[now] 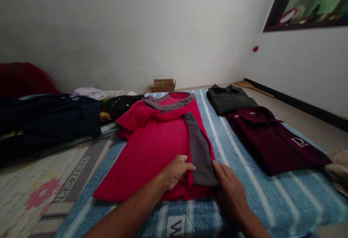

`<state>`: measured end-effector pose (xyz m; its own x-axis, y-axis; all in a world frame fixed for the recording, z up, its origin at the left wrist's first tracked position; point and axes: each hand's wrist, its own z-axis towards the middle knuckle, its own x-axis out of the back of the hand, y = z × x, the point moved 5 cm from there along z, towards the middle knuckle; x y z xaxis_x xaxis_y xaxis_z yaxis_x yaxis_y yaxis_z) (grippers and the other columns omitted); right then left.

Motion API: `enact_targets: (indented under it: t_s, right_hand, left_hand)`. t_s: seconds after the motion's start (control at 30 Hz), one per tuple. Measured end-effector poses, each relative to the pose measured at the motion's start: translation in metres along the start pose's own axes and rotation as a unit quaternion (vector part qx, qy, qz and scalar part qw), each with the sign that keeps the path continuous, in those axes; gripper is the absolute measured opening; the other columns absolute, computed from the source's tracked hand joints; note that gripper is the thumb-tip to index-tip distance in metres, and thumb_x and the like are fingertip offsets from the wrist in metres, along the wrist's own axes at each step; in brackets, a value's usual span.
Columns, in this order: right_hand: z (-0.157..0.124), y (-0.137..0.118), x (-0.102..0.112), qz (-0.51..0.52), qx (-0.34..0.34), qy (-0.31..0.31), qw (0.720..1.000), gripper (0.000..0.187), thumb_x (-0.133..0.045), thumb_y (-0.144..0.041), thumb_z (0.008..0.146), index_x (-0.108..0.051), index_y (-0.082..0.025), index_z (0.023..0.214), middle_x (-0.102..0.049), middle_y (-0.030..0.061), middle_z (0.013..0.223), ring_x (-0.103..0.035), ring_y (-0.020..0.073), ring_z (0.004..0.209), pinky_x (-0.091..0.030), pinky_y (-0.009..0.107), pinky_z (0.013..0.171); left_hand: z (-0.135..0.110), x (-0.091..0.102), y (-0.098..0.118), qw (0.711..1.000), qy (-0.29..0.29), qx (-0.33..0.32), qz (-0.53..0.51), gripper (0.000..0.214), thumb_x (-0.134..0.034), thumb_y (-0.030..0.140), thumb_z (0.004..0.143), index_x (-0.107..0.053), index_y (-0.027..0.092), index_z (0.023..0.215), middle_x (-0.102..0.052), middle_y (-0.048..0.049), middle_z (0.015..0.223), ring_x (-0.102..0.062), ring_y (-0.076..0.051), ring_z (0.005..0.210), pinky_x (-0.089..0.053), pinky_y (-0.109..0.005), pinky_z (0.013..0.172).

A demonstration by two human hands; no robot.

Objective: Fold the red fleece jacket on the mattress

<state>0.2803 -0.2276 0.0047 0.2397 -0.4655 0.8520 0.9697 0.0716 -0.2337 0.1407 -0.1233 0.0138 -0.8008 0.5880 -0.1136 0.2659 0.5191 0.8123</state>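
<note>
A bright pink-red jacket (pixel 160 140) with a grey lining lies partly folded in front of me. Its grey strip (pixel 201 151) is turned up along the right side. My left hand (pixel 176 169) is closed on the jacket's pink edge near the lower end of that strip, thumb against the fabric. At the strip's lower right corner, my right hand (pixel 231 185) grips the jacket's outer edge; its fingertips are partly hidden beneath the cloth. The hem lies between the two hands.
On the blue striped cover (pixel 244 165), a folded maroon zip top (pixel 274 140) and a folded dark green garment (pixel 231 98) lie to the right. Dark clothes (pixel 54 118) are heaped on the left over a floral sheet (pixel 35 180). A cardboard box (pixel 163 85) stands by the wall.
</note>
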Motion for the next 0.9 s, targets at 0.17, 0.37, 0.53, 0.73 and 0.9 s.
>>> enact_targets:
  t_s: [0.17,0.37,0.53,0.73,0.9]
  right_hand:
    - [-0.003,0.000,0.001,-0.039,0.043,0.020,0.998,0.061,-0.041,-0.001,0.072,-0.043,-0.014,0.131,-0.043,0.0176,0.133,-0.041,0.0293,0.124,-0.045,0.043,0.094]
    - [-0.005,0.001,-0.001,-0.046,0.109,0.013,0.993,0.061,-0.038,0.000,0.075,-0.040,-0.014,0.134,-0.033,0.0155,0.144,-0.025,0.0273,0.134,-0.041,0.043,0.099]
    - [-0.003,-0.001,-0.006,-0.091,0.131,-0.010,0.987,0.057,-0.038,0.002,0.074,-0.047,-0.012,0.128,-0.036,0.0137,0.142,-0.023,0.0254,0.135,-0.043,0.041,0.095]
    - [-0.001,-0.003,-0.008,-0.113,0.146,-0.004,0.983,0.053,-0.038,0.002,0.076,-0.050,-0.011,0.125,-0.041,0.0139,0.139,-0.031,0.0261,0.132,-0.043,0.041,0.094]
    - [-0.003,0.001,-0.015,-0.124,0.166,0.002,0.978,0.051,-0.037,-0.001,0.079,-0.048,-0.013,0.128,-0.042,0.0129,0.139,-0.035,0.0255,0.129,-0.044,0.038,0.091]
  left_hand:
    - [-0.003,-0.003,0.002,0.999,0.008,-0.005,0.048,0.036,-0.058,0.022,0.056,-0.055,0.015,0.091,-0.066,-0.0036,0.075,-0.059,-0.014,0.054,-0.046,-0.023,0.040]
    - [-0.012,-0.003,0.007,0.987,0.064,-0.007,0.150,0.021,-0.054,0.017,0.064,-0.049,0.015,0.085,-0.056,0.0031,0.060,-0.050,-0.010,0.038,-0.045,-0.023,0.034]
    - [-0.011,0.000,0.006,0.980,0.084,-0.016,0.182,0.015,-0.054,0.015,0.067,-0.044,0.018,0.079,-0.048,0.0084,0.052,-0.043,-0.007,0.031,-0.042,-0.020,0.034]
    - [-0.011,0.012,0.014,0.919,0.156,-0.074,0.355,0.022,-0.057,0.017,0.067,-0.047,0.016,0.087,-0.049,0.0058,0.048,-0.051,-0.014,0.038,-0.042,-0.024,0.043]
    - [-0.014,-0.003,0.056,0.774,0.229,-0.212,0.551,0.033,-0.049,0.020,0.078,-0.048,0.014,0.110,-0.063,-0.0128,0.098,-0.060,-0.025,0.097,-0.045,-0.036,0.084]
